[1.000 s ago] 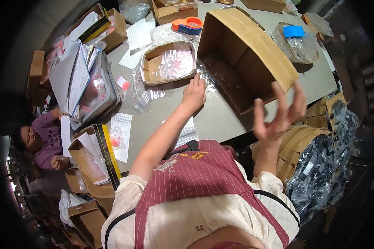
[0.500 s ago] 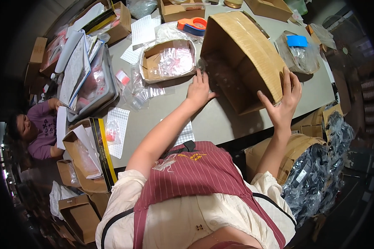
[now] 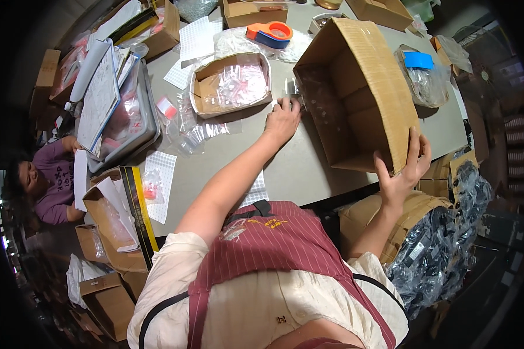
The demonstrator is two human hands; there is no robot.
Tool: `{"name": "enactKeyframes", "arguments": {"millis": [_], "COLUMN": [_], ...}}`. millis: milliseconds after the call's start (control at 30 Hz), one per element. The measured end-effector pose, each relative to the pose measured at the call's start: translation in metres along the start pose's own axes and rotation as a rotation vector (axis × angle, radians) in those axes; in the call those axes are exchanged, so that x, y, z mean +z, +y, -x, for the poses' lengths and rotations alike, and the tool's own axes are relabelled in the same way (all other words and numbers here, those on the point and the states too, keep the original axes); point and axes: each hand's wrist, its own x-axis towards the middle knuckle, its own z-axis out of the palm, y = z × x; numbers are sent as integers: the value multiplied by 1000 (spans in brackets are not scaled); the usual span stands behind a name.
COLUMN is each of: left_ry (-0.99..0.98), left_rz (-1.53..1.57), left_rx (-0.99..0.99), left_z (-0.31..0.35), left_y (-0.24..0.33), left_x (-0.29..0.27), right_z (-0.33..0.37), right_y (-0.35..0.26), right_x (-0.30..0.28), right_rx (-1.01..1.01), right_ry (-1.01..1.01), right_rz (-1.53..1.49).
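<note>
A large open cardboard box [image 3: 364,104] stands tilted on the table to the right, its opening toward me. A few small clear bits show on its inner wall. My right hand [image 3: 406,166] grips its near right corner, thumb on the inner side and fingers outside. At the box's left edge is my left hand [image 3: 283,119], fingers curled together. Just beyond those fingers lies a small clear, greyish plastic piece [image 3: 293,87]; what the fingertips hold is partly hidden. A low cardboard tray [image 3: 202,98] with many small clear packets [image 3: 241,86] sits to the left.
An orange and blue tape dispenser [image 3: 269,35] lies behind the tray. Empty clear bags [image 3: 195,131] and sticker sheets [image 3: 160,186] are on the left, near a grey bin [image 3: 148,125] and another person [image 3: 55,180]. A blue-topped clear bag [image 3: 419,61] stands right of the box.
The large box has shifted right and slightly toward me, turning a little. Both hands moved right with it, and the left fingers have curled in more.
</note>
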Motion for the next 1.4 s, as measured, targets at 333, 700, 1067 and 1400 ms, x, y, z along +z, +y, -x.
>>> {"name": "enactKeyframes", "arguments": {"millis": [333,700,1067,1400], "left_ry": [207,186,-404,163], "left_rz": [274,928,470,974], "left_rx": [200,-254,212,-319], "left_z": [32,32,-2,87], "left_y": [-30,-26,68,-40], "left_x": [-19,-89,-118,-174], "right_z": [-5,81,82,95], "right_y": [56,123,61,103], "right_x": [-23,27,64,72], "right_rx": [186,1076,1054,1074], "right_ry": [-180,-343,-388,-91], "right_rz": [-173,-850,-957,-1118]}}
